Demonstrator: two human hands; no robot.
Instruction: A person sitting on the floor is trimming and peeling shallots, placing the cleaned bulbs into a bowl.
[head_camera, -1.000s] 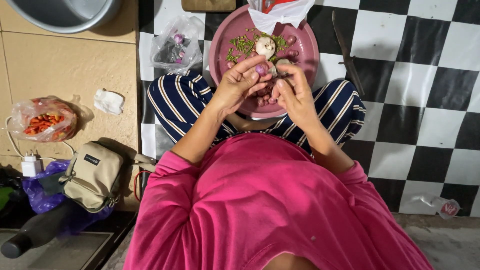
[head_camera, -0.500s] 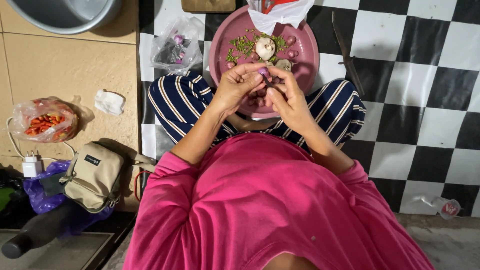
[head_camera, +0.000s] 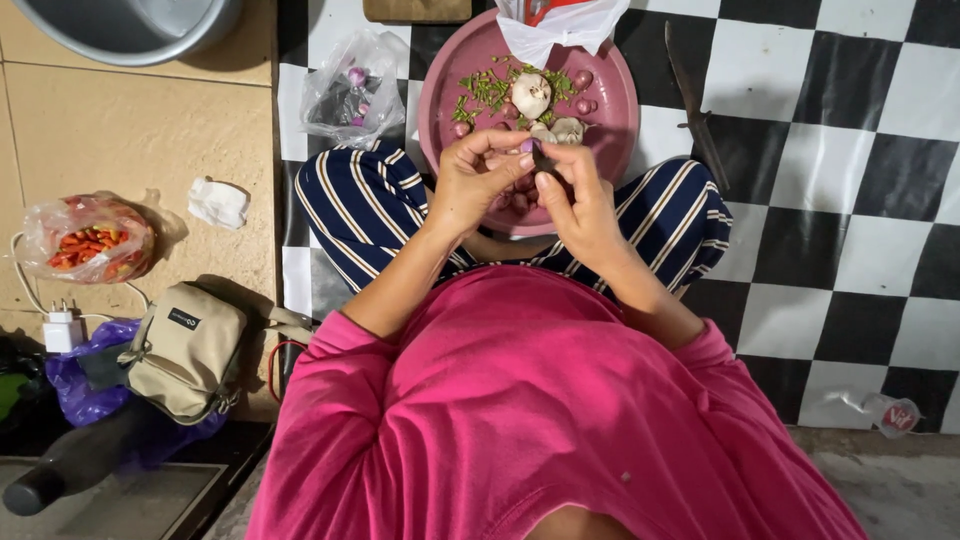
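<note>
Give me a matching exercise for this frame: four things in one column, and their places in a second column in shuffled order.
Things:
1. garlic bulb
2. bag of red chillies
3. beige pouch bag
4. small purple shallot

Places:
A. on the tan floor tiles, far left
B. pinched between the fingertips of the left hand and right hand
C. on the round pink tray
D. by the person's left elbow, lying on a purple plastic bag

Pairs: 1-C, 2-A, 3-D, 4-B
</note>
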